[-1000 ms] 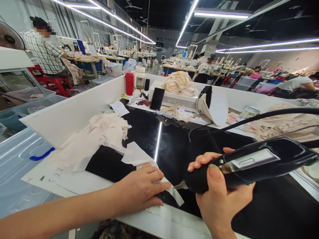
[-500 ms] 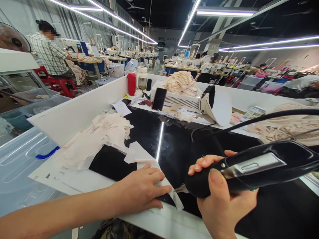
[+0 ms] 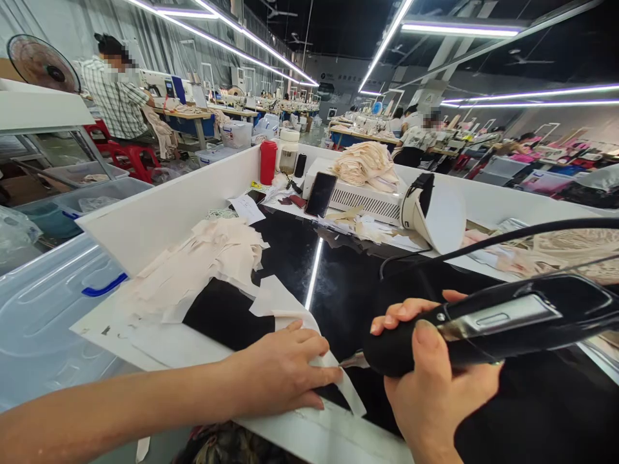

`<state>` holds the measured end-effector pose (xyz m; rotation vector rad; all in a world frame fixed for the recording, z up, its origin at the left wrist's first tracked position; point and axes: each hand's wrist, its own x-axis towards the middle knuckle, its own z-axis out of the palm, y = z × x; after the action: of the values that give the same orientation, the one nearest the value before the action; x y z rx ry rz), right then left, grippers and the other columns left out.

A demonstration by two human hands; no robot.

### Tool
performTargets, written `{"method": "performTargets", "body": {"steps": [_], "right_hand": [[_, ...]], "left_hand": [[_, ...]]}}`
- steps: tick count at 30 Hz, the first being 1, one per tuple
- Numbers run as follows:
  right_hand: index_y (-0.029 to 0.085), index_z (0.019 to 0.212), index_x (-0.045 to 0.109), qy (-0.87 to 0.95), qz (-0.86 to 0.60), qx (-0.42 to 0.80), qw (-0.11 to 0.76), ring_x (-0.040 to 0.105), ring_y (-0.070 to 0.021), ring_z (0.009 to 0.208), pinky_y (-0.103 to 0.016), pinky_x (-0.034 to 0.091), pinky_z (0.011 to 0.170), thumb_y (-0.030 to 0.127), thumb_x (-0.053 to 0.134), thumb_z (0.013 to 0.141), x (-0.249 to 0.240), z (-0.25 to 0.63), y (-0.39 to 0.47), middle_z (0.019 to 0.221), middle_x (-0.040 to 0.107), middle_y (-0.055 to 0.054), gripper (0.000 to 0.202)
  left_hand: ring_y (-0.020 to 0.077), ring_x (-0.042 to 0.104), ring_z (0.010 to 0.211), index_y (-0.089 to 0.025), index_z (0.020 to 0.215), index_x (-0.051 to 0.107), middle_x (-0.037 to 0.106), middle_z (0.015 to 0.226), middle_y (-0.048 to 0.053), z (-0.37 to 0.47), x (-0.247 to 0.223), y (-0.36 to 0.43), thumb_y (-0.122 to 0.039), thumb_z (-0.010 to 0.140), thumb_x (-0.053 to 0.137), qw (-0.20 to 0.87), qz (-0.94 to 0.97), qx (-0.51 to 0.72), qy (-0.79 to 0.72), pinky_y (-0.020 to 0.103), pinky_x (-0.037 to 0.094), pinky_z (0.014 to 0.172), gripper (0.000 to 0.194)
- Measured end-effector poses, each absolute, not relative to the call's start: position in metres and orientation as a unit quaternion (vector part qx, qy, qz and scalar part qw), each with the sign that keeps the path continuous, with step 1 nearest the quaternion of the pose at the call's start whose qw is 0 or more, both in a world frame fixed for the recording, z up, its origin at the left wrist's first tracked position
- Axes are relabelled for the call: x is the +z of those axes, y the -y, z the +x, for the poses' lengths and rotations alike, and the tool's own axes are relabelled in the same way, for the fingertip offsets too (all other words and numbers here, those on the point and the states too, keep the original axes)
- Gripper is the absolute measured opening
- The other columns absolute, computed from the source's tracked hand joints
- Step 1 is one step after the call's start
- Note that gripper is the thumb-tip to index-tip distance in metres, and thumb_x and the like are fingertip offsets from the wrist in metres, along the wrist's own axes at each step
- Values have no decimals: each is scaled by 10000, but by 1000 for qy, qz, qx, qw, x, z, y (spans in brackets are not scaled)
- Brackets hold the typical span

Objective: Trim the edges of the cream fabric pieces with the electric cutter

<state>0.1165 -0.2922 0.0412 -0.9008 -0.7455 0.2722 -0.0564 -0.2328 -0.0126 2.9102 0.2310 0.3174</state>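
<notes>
My right hand (image 3: 438, 386) is wrapped round a thick black corded hand tool (image 3: 493, 325) with a silver panel on its side. Its thin metal tip (image 3: 355, 361) meets the edge of a pale fabric piece (image 3: 275, 298) close to my left fingertips. My left hand (image 3: 285, 367) lies on that fabric with its fingers stretched out, holding it down against the black work surface (image 3: 294, 258). One narrow end of the fabric reaches past my fingers toward the front edge. Left of it lies a spread heap of similar pale pieces (image 3: 217, 254).
At the back stand a white vented box (image 3: 362, 200) with fabric on top, a phone (image 3: 321, 194), a red container (image 3: 267, 162) and a white cone-shaped shade (image 3: 442, 216). The tool's black cable (image 3: 507, 233) arches across the right. Low white walls (image 3: 188, 187) border the table.
The camera has turned slightly, so the scene sits a little further right in view. Both hands, the tool and the fabric keep nearly the same places relative to each other.
</notes>
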Motion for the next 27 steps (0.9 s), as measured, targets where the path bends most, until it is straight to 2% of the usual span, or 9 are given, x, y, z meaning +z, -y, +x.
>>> {"method": "performTargets", "body": {"steps": [6,22,27], "right_hand": [[248,1127,612,333,-416,124,837,611,-151,590,-300,571,482,245,822,772,45,118,284,734,669,55,412],[259,1156,585,359,-397,162,829,616,-148,602,-295,565,512,301,852,808,39,115,277,759,658,51,441],[261,1166,576,370,-395,157,826,622,-143,597,-295,569,522,304,845,821,37,116,277,767,665,54,440]], "left_hand": [[252,622,1066,-257,1358,650,623,1185,86,-57,-14,233,-475,951,789,103,985,115,-79,510,444,1183,482],[263,626,1101,-262,1403,631,611,1213,91,-58,-20,231,-494,969,761,107,983,131,-75,527,432,1192,509],[304,607,1183,-247,1411,619,591,1349,132,-59,-19,232,-492,992,727,93,984,138,-71,512,465,1151,498]]}}
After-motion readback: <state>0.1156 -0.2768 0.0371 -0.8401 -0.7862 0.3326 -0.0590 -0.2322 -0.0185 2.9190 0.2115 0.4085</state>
